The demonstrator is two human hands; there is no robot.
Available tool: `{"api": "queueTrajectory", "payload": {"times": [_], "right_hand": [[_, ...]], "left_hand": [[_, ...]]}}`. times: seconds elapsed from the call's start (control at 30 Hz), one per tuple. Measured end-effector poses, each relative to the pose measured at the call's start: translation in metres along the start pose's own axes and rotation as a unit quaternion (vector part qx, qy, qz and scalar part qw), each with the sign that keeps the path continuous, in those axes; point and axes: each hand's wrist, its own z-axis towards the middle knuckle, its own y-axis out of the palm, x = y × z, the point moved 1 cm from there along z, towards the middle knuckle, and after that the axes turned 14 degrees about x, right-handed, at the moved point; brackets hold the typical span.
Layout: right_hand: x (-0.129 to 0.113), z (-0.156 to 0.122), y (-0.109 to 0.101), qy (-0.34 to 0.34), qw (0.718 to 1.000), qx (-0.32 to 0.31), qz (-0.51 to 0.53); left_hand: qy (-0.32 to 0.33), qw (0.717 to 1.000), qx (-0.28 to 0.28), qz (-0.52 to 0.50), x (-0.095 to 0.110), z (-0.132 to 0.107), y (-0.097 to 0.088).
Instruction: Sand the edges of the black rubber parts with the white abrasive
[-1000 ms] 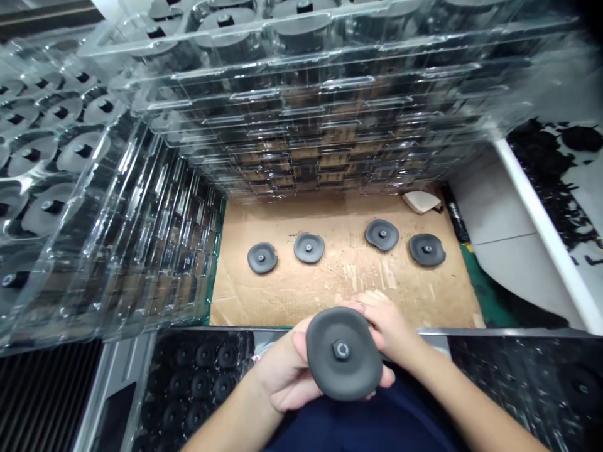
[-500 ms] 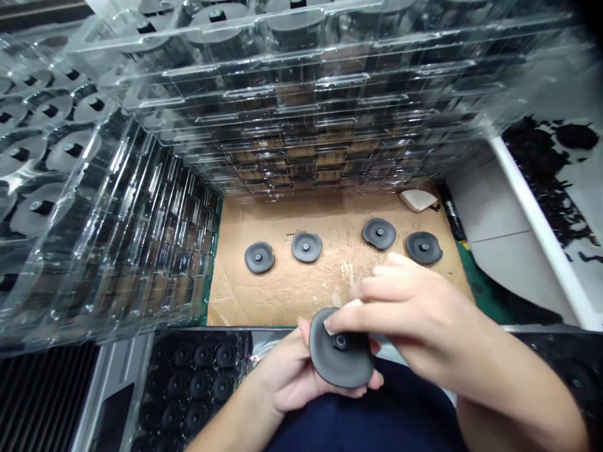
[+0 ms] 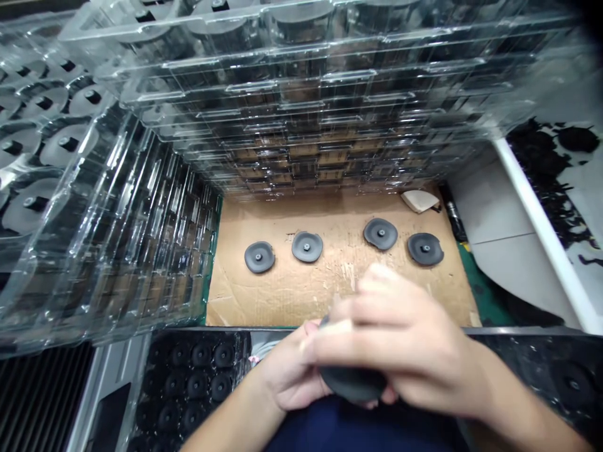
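Note:
My left hand is closed around the edge of a dark rubber disc, held up near my body. Its fingertips show below the far rim. Across the top of the disc lies my right hand, blurred, with fingers curled in and covering the disc's centre. A pale patch shows by its fingers, but what it pinches cannot be made out. On the cardboard beyond are more black discs with small central hubs: two to the left, one of them a rounded disc, and two to the right, including a disc.
Tall stacks of clear plastic trays rise behind the cardboard sheet and at left. A black tray of discs sits at lower left. A whitish wedge-shaped piece lies at the back right, near a white panel edge with black scraps beyond.
My right hand has moved left and down over the disc, now hiding its hub. The disc is tipped lower, and the left hand keeps hold of it.

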Motion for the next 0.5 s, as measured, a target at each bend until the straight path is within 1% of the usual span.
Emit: {"api": "queueTrajectory", "payload": {"times": [0.07, 0.13, 0.2, 0.27, 0.33, 0.37, 0.43, 0.5], "right_hand": [[0.015, -0.011, -0.002, 0.073, 0.994, 0.058, -0.054], [0.028, -0.029, -0.001, 0.151, 0.979, 0.102, -0.096], [0.038, -0.052, 0.010, 0.218, 0.965, 0.122, -0.084], [0.045, -0.074, 0.028, 0.262, 0.955, 0.122, -0.067], [0.050, -0.092, 0.046, 0.278, 0.953, 0.109, -0.059], [0.052, -0.097, 0.052, 0.279, 0.953, 0.104, -0.057], [0.053, -0.097, 0.054, 0.289, 0.950, 0.107, -0.055], [0.045, -0.086, 0.043, 0.309, 0.941, 0.125, -0.061]], "left_hand": [[-0.033, 0.997, -0.061, -0.021, 0.006, 0.000, 0.003], [-0.025, 0.993, -0.104, -0.059, 0.013, -0.002, 0.004], [-0.014, 0.988, -0.127, -0.085, 0.017, -0.005, 0.004], [-0.014, 0.988, -0.124, -0.086, 0.018, -0.006, 0.004], [-0.017, 0.991, -0.109, -0.075, 0.018, -0.005, 0.004], [-0.015, 0.992, -0.103, -0.071, 0.017, -0.005, 0.005], [-0.007, 0.994, -0.093, -0.061, 0.017, -0.004, 0.007], [0.005, 0.996, -0.078, -0.050, 0.016, -0.004, 0.009]]}}
